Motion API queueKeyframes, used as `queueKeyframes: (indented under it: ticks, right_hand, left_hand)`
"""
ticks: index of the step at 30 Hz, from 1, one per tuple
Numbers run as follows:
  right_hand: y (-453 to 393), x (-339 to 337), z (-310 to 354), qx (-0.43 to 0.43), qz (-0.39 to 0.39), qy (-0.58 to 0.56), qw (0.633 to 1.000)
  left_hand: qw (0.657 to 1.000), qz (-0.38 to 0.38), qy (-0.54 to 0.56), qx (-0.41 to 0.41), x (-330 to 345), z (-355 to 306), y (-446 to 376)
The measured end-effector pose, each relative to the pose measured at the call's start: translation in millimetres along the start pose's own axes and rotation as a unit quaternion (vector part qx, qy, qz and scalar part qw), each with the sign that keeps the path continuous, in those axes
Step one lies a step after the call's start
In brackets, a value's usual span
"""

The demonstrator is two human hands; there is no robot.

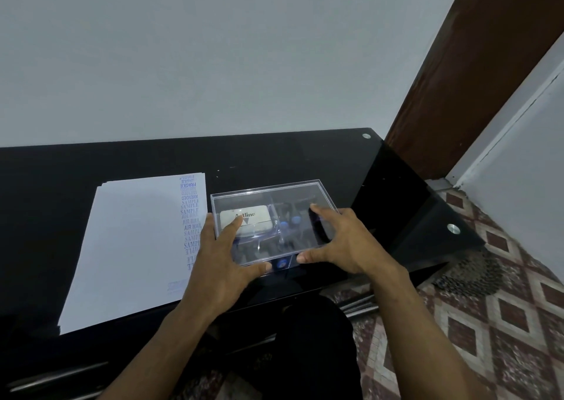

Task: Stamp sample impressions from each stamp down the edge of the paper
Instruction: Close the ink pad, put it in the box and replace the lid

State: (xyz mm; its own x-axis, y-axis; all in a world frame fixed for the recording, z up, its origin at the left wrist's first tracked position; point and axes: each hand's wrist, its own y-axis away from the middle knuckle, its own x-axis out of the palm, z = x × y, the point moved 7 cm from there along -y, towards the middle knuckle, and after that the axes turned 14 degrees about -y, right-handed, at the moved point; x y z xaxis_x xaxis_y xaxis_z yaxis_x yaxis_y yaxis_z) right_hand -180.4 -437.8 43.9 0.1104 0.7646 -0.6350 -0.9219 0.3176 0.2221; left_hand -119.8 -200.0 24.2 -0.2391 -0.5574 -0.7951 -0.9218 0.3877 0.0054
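**Closing the stamp box beside the stamped sheet**

White paper sheet [128,247], impressions down its 3 o'clock edge. Left hand [222,265] and right hand [341,244], fingers spread, grip the clear plastic lid [271,195] over the stamp box. Risk: uneven pressure could jam the lid.

My black glass worktop [381,170] stood against a plain pale wall [213,48]. Right of the worktop rose a dark brown door frame [451,79], and below it lay a diamond-patterned tiled floor [503,308].
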Motion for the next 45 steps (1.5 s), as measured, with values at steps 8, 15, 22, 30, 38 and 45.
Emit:
queueKeyframes:
  ticks: [8,15,22,30,38,45]
  right_hand:
    - [-29.5,-1.4,5.4,-0.038,-0.054,-0.027,0.997]
    - [-95.0,-8.4,19.1,-0.056,-0.069,-0.043,0.995]
    - [-174.8,-6.6,40.2,-0.087,-0.107,-0.108,0.984]
    - [-253.5,-6.1,59.2,-0.114,-0.125,-0.144,0.975]
    - [-284.2,-5.3,64.1,-0.124,-0.13,-0.145,0.973]
    - [-281.8,-4.2,66.6,-0.129,-0.13,-0.162,0.97]
  left_hand:
    - [0.999,-0.027,-0.023,0.006,-4.6,9.2,-37.5]
    - [0.999,-0.029,-0.012,0.017,-10.7,12.0,-103.7]
    - [0.999,-0.035,0.01,0.015,-19.0,34.9,-190.2]
    - [0.998,-0.055,0.029,0.024,-27.9,51.9,-270.8]
    - [0.997,-0.058,0.043,0.017,-31.8,63.7,-302.1]
    - [0.998,-0.049,0.045,0.021,-30.5,68.2,-308.1]
